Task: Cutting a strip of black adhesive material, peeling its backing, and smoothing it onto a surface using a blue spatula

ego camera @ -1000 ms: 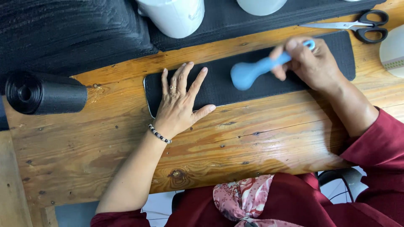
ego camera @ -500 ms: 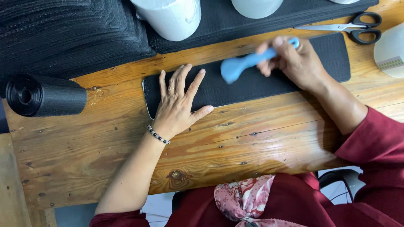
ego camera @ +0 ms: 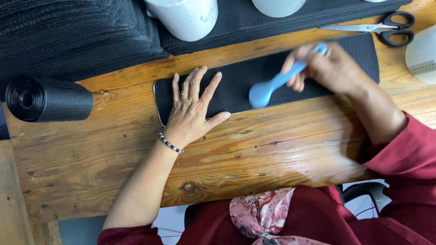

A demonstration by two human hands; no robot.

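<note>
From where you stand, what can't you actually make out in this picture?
All in the head view:
- The right hand and its blue spoon-shaped tool are motion-blurred, so the grip is unclear.
- The left hand hides the part of the black strip beneath its palm.
- The white containers are cut off by the top edge.
- The pale round object is cut off by the right edge.

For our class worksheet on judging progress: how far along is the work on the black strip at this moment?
Done: the black strip lies flat on the wooden bench, pinned at one end by the left hand. In hand: the right hand presses a blue tool onto the strip's middle. Left: the pictures don't show how much remains; the scissors lie untouched.
</note>
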